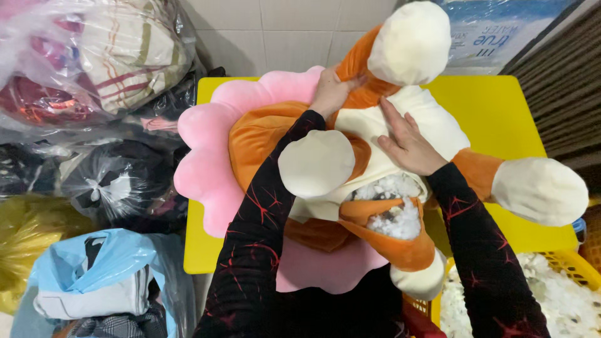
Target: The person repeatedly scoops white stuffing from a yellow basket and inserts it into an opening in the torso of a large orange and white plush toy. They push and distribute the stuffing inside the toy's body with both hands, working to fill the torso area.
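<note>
One plush toy (375,144) with four cream paws: left hand (332,91) fingers grip it, right hand (407,147) lies flat, fingers open.

The plush toy (375,131) is soft matt velour in orange and cream, and the pink petal cushion (200,156) under it has the same short pile. White stuffing (397,219), fluffy and fibrous, shows at an open seam. The yellow table (501,106) looks like smooth, faintly glossy plastic. The sleeves (256,250) are matt black knit. The clear bags (94,56) are glossy crinkled plastic film.
</note>
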